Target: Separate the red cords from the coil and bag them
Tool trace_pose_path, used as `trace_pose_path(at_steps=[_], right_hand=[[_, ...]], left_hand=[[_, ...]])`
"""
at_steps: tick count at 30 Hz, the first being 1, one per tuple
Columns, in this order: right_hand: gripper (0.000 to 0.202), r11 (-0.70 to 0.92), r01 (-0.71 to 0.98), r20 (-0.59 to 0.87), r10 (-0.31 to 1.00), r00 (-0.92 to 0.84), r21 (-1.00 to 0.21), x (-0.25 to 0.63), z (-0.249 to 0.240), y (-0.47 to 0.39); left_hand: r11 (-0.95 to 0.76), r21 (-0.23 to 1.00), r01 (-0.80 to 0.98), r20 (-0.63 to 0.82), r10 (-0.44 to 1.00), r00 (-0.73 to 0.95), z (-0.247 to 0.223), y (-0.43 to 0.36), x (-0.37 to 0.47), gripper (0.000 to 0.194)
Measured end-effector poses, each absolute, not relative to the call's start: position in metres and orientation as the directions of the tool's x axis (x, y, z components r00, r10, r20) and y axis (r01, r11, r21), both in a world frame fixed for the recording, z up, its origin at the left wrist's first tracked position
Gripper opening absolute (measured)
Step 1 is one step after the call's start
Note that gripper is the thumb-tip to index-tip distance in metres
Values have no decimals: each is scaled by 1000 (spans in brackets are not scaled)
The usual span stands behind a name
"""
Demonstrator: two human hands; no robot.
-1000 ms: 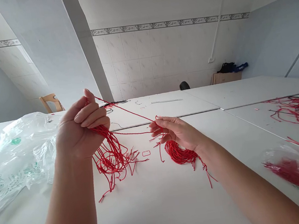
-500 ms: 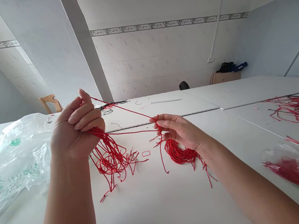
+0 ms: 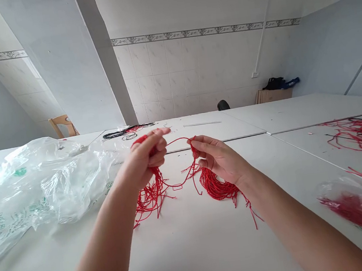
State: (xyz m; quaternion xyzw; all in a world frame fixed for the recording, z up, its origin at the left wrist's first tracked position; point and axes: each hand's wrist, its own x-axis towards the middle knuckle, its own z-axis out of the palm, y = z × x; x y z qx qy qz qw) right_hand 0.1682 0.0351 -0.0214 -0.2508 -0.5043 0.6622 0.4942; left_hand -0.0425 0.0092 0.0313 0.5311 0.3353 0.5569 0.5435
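L hand (image 3: 152, 153) is curled round a red string bunch (image 3: 158, 178), R hand (image 3: 215, 154) pinches one red string (image 3: 193, 151), its loop (image 3: 179, 139) made but slack btwn them, so prob. not done yet, & a red pile (image 3: 215, 188) lies on the white tbl (image 3: 196, 249) nr R hand.

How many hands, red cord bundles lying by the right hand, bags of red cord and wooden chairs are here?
Hands: 2 (left hand, right hand)
Red cord bundle by right hand: 1
Bag of red cord: 1
Wooden chair: 1
Total: 5
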Motion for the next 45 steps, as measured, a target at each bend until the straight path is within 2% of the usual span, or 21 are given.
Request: trace_pose_path(at_steps=[4, 7, 10, 15, 24, 33, 38, 45], right_hand=[[25, 145, -360, 252, 929, -272, -922, 167, -19, 33], [23, 282, -287, 343, 921, -188, -915, 165, -18, 29], [23, 388, -237, 429, 891, -151, -890, 164, -16, 26], [22, 484, -195, 509, 855, -102, -853, 161, -15, 23], [18, 505, -163, 524, 845, -104, -847, 158, -17, 23], [21, 319, -288, 372, 916, -153, -903, 157, -23, 27], [24, 285, -349, 350, 926, -141, -893, 158, -24, 31], [24, 339, -301, 387, 915, -117, -891, 159, -22, 29]], left_hand=[[-194, 981, 9, 182, 935, 304, 13, 12, -31, 27], [-203, 973, 112, 156, 929, 336, 6, 12, -25, 31], [-191, 973, 129, 136, 927, 350, 2, 12, -21, 33], [-175, 983, 60, 143, 924, 354, 0, 12, -15, 32], [-190, 980, 64, 169, 955, 244, -5, 13, -12, 32], [-187, 968, 166, 162, 974, 157, -7, 12, -11, 22], [-189, 972, 141, 156, 965, 212, -3, 11, -10, 17], [-198, 974, 114, 164, 954, 252, 0, 7, -9, 22]])
